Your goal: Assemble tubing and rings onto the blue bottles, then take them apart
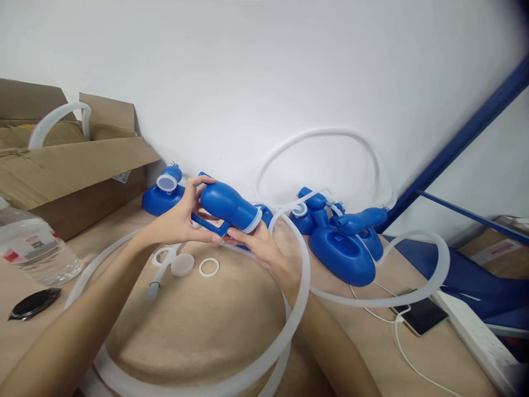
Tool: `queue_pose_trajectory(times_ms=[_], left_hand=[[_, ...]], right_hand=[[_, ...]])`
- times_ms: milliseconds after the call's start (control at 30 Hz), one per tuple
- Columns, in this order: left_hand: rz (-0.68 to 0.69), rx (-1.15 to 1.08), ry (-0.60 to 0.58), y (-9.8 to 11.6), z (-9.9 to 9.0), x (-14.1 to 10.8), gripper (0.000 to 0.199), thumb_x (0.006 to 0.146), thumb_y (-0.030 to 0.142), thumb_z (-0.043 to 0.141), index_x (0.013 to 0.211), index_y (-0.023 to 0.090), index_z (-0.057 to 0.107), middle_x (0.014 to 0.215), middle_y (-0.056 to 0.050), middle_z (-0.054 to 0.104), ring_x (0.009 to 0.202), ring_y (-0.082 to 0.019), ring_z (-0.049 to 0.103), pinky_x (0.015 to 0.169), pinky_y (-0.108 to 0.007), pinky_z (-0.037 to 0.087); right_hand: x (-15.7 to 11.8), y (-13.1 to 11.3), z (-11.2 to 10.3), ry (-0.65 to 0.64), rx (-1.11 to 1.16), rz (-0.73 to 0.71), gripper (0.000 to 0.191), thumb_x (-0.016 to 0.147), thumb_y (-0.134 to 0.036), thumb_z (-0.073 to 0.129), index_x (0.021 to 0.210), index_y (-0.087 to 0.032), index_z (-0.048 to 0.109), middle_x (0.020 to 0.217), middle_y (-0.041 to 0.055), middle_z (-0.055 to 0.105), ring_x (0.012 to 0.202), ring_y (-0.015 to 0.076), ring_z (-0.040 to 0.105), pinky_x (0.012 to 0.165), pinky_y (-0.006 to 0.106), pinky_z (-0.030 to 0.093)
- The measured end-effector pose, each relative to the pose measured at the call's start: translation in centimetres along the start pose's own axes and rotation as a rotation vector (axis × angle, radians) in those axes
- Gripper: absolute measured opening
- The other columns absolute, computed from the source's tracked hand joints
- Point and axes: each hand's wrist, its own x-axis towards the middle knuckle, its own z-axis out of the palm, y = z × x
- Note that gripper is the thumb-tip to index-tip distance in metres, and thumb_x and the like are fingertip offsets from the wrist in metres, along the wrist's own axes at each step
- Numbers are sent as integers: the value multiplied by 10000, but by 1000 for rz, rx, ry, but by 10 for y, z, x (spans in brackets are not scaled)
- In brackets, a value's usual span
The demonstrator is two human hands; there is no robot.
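Observation:
Both hands hold a blue plastic bottle-like funnel piece (pixel 227 203) with a side handle and a white rim at its right end, raised above the table. My left hand (pixel 185 218) wraps round its handle end at the left. My right hand (pixel 260 245) grips it near the white rim (pixel 254 219) from below. On the table beneath lie a white ring (pixel 209 267), a round translucent cap (pixel 182 264) and the end of a hose (pixel 154 290). A long translucent hose (pixel 303 275) loops around and across my forearms.
More blue bottles (pixel 343 256) with hoses stand at the right, and another blue bottle (pixel 161 199) at the left. A cardboard box (pixel 82 171), a water bottle (pixel 37 242) and a watch-like black disc (pixel 35 304) are left. A phone (pixel 421 314) and power strip (pixel 475 336) lie right.

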Motion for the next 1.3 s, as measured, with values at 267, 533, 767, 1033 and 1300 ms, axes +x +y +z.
queue_pose_trajectory(times_ms=[267, 533, 767, 1033, 1300], left_hand=[[-2, -79, 255, 10, 21, 6, 878, 752, 494, 883, 1403, 346, 313, 1288, -73, 473, 681, -87, 641, 544, -250, 604], [2, -34, 405, 2, 16, 7, 909, 735, 512, 887, 1407, 355, 296, 1222, -59, 470, 683, -89, 628, 515, -215, 558], [16, 14, 470, -6, 9, 9, 869, 739, 504, 886, 1384, 323, 332, 1327, -92, 416, 868, -154, 674, 584, -226, 597], [-109, -172, 424, -3, 15, 12, 943, 651, 530, 935, 1348, 330, 334, 1242, -74, 471, 759, -144, 678, 579, -282, 624], [-199, 61, 362, 4, -8, 7, 914, 650, 517, 892, 1348, 306, 340, 1284, -67, 480, 905, -207, 677, 709, -330, 609]], right_hand=[[0, 16, 21, 34, 273, -149, 410, 653, -275, 945, 979, -288, 696, 984, -27, 696, 912, 163, 673, 803, 289, 592], [15, 15, 28, 51, 299, -88, 413, 609, -329, 986, 920, -251, 725, 831, -31, 699, 693, 130, 627, 781, 308, 596], [21, 14, 36, 112, 329, -60, 340, 676, -312, 962, 882, -226, 705, 920, -28, 715, 838, 141, 696, 864, 327, 611], [18, 15, 34, 101, 403, -30, 364, 693, -325, 957, 869, -233, 652, 905, -44, 680, 838, 127, 678, 806, 281, 590], [23, 11, 17, 28, 16, 11, 513, 749, -492, 884, 1138, -273, 631, 1120, 25, 687, 986, 204, 707, 858, 366, 613]])
